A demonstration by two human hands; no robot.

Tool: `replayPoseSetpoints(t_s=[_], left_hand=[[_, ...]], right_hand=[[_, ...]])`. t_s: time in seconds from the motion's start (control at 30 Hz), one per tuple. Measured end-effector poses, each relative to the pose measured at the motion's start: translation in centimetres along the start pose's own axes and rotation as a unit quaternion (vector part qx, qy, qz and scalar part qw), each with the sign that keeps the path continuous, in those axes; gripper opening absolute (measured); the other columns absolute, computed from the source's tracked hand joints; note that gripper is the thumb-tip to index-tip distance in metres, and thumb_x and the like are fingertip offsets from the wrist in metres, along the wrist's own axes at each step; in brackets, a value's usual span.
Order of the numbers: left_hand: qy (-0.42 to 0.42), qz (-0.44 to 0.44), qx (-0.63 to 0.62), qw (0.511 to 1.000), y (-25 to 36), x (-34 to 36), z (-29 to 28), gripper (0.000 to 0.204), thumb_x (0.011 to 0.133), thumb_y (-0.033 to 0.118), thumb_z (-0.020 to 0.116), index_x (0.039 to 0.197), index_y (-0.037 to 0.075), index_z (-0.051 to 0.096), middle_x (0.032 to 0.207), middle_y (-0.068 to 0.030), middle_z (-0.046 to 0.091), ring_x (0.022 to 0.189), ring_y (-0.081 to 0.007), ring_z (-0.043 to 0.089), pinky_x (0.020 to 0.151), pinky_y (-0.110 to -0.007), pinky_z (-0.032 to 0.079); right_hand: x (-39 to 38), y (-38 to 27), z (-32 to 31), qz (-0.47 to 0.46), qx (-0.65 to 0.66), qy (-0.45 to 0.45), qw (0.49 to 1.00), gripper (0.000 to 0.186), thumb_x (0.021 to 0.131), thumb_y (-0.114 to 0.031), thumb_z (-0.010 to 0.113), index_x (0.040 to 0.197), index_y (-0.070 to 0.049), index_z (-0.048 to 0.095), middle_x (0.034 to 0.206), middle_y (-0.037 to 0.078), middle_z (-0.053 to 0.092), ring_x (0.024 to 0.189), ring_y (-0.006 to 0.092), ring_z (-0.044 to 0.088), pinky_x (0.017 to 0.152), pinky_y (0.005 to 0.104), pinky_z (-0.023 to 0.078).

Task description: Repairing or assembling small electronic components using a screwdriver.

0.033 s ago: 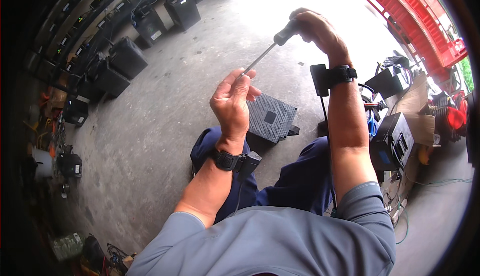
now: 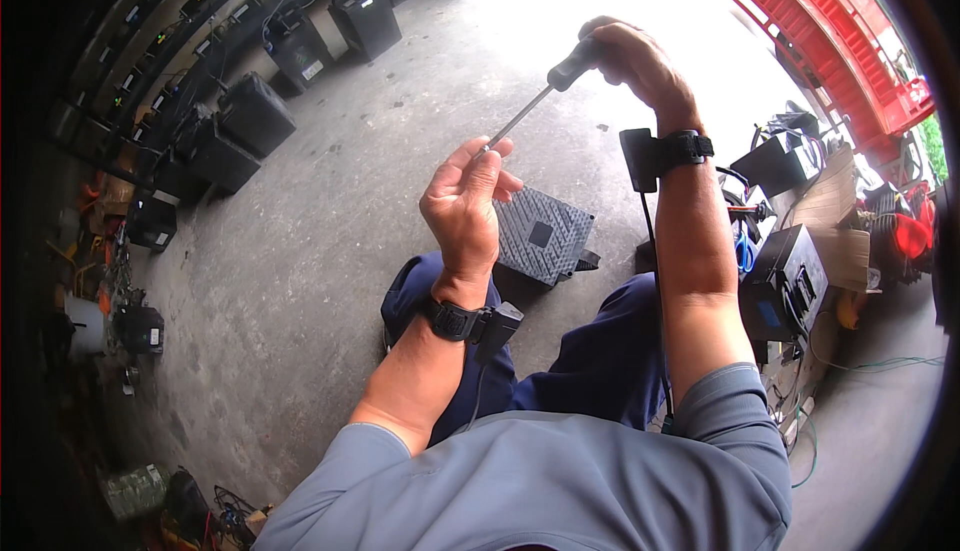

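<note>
My right hand [image 2: 635,59] is closed round the dark handle of a screwdriver [image 2: 528,109], held up in the air. The metal shaft slants down to the left, and my left hand [image 2: 466,186] pinches its tip between thumb and fingers. A small pale spot shows at the tip; whether a screw sits there is too small to tell. Below and just right of my left hand lies a black box with a ridged lid [image 2: 540,236] and a strap-like handle, partly hidden by that hand. Neither hand grips the box.
Black battery-like cases [image 2: 364,21] stand in a row at the far left, beside a rack of small devices [image 2: 160,41]. On the right are another black case [image 2: 785,281], blue-handled scissors [image 2: 745,249], cardboard [image 2: 825,191], loose cables and a red metal ramp [image 2: 825,41]. The floor [image 2: 280,281] is grey concrete.
</note>
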State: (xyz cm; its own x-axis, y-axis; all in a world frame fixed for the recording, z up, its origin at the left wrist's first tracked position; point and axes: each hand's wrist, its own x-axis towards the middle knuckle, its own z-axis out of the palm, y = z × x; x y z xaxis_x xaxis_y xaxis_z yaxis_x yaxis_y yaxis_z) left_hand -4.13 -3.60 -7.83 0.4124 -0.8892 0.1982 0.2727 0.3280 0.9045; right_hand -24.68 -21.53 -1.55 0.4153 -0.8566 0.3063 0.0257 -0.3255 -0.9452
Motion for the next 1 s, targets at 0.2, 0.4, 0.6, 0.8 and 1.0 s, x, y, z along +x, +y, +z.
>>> replayPoseSetpoints(t_s=[0.2, 0.4, 0.6, 0.8, 1.0], left_hand=[[0.008, 0.003, -0.029, 1.000, -0.2, 0.6, -0.1, 0.016, 0.096, 0.008, 0.060, 0.110, 0.003, 0.063, 0.097, -0.0142, 0.073, 0.062, -0.0140, 0.065, 0.055, -0.024, 0.050], [0.033, 0.013, -0.081, 0.996, -0.8, 1.0, -0.3, 0.014, 0.096, 0.014, 0.062, 0.107, 0.006, 0.062, 0.095, -0.0144, 0.072, 0.060, -0.0137, 0.064, 0.053, -0.025, 0.049], [0.142, -0.032, -0.097, 0.985, -0.6, 2.7, -2.1, 0.014, 0.095, 0.022, 0.066, 0.101, 0.010, 0.064, 0.081, -0.0039, 0.069, 0.061, -0.0124, 0.063, 0.056, -0.025, 0.050], [0.135, -0.024, -0.098, 0.986, -0.3, 2.6, -2.1, 0.014, 0.095, 0.018, 0.065, 0.103, 0.006, 0.066, 0.080, -0.0030, 0.067, 0.059, -0.0104, 0.060, 0.055, -0.023, 0.048], [0.106, -0.007, -0.091, 0.990, 0.1, 2.2, -1.8, 0.020, 0.098, 0.017, 0.061, 0.113, 0.005, 0.064, 0.085, -0.0049, 0.068, 0.061, -0.0110, 0.062, 0.056, -0.023, 0.050]], right_hand=[[1.0, 1.6, 0.0, 0.045, 0.014, -0.003, 0.999, 0.026, 0.096, -0.029, 0.055, 0.101, -0.006, 0.068, 0.078, 0.005, 0.068, 0.057, 0.0060, 0.052, 0.050, 0.0204, 0.042], [0.2, 2.1, 0.5, 0.130, -0.034, -0.076, 0.988, 0.040, 0.082, -0.043, 0.076, 0.101, -0.010, 0.067, 0.084, 0.002, 0.066, 0.069, 0.0089, 0.056, 0.058, 0.0234, 0.046], [0.6, 2.8, 2.8, 0.205, -0.116, -0.187, 0.954, 0.049, 0.076, -0.039, 0.083, 0.112, -0.008, 0.070, 0.086, 0.002, 0.068, 0.074, 0.0121, 0.061, 0.063, 0.0268, 0.052], [0.8, 5.1, 5.0, 0.192, -0.225, -0.257, 0.920, 0.041, 0.073, -0.026, 0.082, 0.109, -0.011, 0.071, 0.089, 0.002, 0.070, 0.078, 0.0130, 0.063, 0.062, 0.0285, 0.053], [1.2, 5.6, 6.2, 0.136, -0.275, -0.279, 0.910, 0.037, 0.072, -0.022, 0.081, 0.105, -0.010, 0.072, 0.084, 0.003, 0.068, 0.077, 0.0154, 0.063, 0.064, 0.0314, 0.051]])
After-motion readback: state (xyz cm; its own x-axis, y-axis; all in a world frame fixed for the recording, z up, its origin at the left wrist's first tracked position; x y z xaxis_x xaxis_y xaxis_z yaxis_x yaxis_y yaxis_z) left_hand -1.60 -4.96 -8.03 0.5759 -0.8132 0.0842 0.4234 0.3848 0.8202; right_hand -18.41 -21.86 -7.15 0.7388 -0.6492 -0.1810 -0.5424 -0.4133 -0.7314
